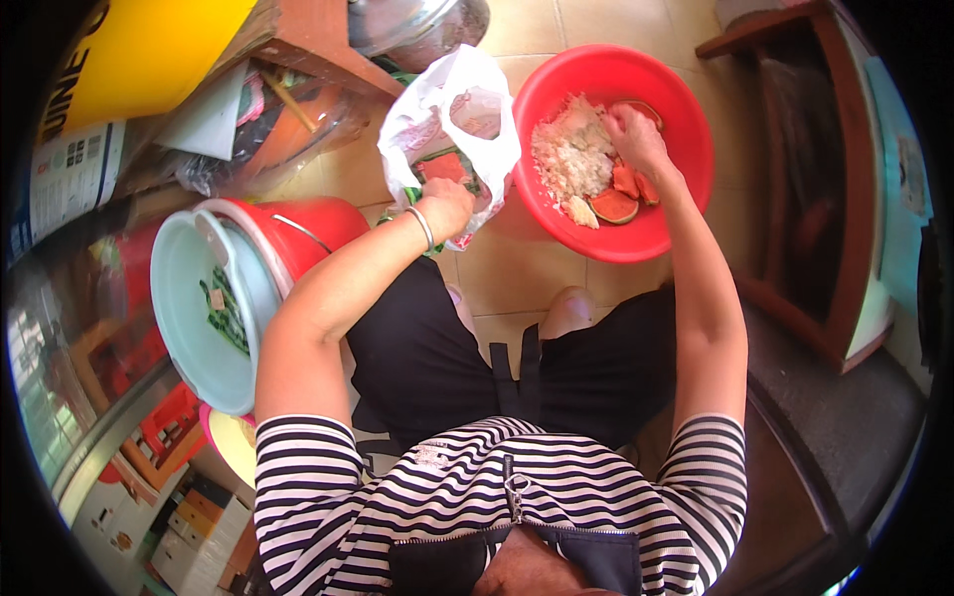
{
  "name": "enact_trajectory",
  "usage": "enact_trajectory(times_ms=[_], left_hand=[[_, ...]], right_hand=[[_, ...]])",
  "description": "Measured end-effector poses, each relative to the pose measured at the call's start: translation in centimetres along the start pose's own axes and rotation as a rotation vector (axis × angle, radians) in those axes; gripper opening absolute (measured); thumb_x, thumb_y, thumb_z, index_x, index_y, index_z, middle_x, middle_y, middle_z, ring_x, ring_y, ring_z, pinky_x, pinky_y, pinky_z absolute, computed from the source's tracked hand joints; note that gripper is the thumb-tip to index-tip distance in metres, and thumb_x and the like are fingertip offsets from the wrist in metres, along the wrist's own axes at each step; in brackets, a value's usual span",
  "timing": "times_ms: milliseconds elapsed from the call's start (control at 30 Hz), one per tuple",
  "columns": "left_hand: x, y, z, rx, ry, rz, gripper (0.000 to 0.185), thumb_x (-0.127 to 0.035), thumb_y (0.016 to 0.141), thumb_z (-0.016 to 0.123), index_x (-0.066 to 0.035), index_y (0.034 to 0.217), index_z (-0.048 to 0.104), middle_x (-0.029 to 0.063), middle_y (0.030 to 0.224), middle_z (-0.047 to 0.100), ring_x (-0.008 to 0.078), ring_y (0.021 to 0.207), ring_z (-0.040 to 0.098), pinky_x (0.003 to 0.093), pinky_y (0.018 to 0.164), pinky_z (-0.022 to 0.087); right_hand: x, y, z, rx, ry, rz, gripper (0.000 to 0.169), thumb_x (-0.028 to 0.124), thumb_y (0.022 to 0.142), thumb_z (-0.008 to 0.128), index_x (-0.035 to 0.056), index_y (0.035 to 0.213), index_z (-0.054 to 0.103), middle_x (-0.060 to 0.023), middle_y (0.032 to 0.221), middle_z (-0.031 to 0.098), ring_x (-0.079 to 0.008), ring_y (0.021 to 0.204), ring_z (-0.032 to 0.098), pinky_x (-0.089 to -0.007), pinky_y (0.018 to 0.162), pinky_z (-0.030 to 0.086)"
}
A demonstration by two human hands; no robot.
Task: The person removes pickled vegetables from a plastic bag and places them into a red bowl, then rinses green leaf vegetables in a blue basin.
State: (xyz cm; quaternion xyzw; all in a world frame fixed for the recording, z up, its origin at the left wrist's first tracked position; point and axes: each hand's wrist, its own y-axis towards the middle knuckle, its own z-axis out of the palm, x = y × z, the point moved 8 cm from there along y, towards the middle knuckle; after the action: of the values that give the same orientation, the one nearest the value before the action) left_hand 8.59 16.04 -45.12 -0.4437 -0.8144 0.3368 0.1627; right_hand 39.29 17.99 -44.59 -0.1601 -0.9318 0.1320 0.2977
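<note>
A red plastic basin (pixel 689 171) on the tiled floor holds a heap of cooked rice (pixel 570 160) and watermelon rind pieces (pixel 616 207). My right hand (pixel 633 134) reaches into it at the rice's right side; its fingertips are hidden, so what it grips cannot be told. Left of the basin stands a white plastic bag (pixel 414 127) with its mouth wide, holding green and red scraps (pixel 445 168) that look like watermelon. My left hand (pixel 447 208), with a bangle on the wrist, is at the bag's near edge, fingers curled over and partly hidden by the bag's contents.
At the left, a light blue basin (pixel 179 298) with green pieces inside lies tilted against a red bucket (pixel 320 231). A wooden furniture piece (pixel 313 37) is at the upper left, a metal pot (pixel 417 30) beyond the bag. A wooden frame (pixel 850 186) stands at the right.
</note>
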Motion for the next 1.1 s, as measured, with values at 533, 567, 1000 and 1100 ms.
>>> enact_trajectory(times_ms=[533,567,1000,1100], left_hand=[[-0.7,-0.9,-3.9,0.043,-0.522,0.031,0.034,-0.015,0.084,0.057,-0.003,0.114,0.067,0.0237,0.11,0.068,0.0363,0.107,0.065,0.0469,0.093,0.05],[0.6,-0.3,-3.4,-0.018,-0.55,0.002,0.033,-0.015,0.083,0.058,0.0,0.11,0.068,0.0231,0.108,0.069,0.0369,0.106,0.065,0.0462,0.09,0.052],[9.4,-1.1,0.2,0.234,0.097,-0.112,0.03,-0.021,0.083,0.066,-0.01,0.11,0.074,0.0102,0.106,0.073,0.0275,0.101,0.069,0.0423,0.082,0.055],[9.2,-1.3,1.6,0.375,0.18,-0.066,0.034,-0.022,0.083,0.066,-0.013,0.115,0.073,0.0089,0.111,0.072,0.0277,0.104,0.069,0.0449,0.083,0.055]], right_hand=[[16.9,-7.7,2.0,0.081,0.056,-0.702,0.009,0.005,0.086,0.062,0.0021,0.094,0.063,-0.0164,0.092,0.064,-0.0356,0.094,0.06,-0.0431,0.084,0.049],[16.8,-7.7,1.5,0.102,0.115,-0.643,0.01,0.004,0.087,0.061,0.0019,0.096,0.062,-0.0169,0.091,0.063,-0.0362,0.091,0.06,-0.043,0.081,0.05],[16.1,-10.3,-0.8,0.23,0.646,-0.242,0.014,0.012,0.103,0.044,0.0007,0.104,0.052,-0.008,0.097,0.06,-0.0158,0.09,0.065,-0.0305,0.081,0.054],[16.9,-10.8,-0.8,0.232,0.621,-0.264,0.012,0.011,0.1,0.048,0.0002,0.101,0.052,-0.009,0.093,0.057,-0.0172,0.086,0.064,-0.0315,0.076,0.052]])
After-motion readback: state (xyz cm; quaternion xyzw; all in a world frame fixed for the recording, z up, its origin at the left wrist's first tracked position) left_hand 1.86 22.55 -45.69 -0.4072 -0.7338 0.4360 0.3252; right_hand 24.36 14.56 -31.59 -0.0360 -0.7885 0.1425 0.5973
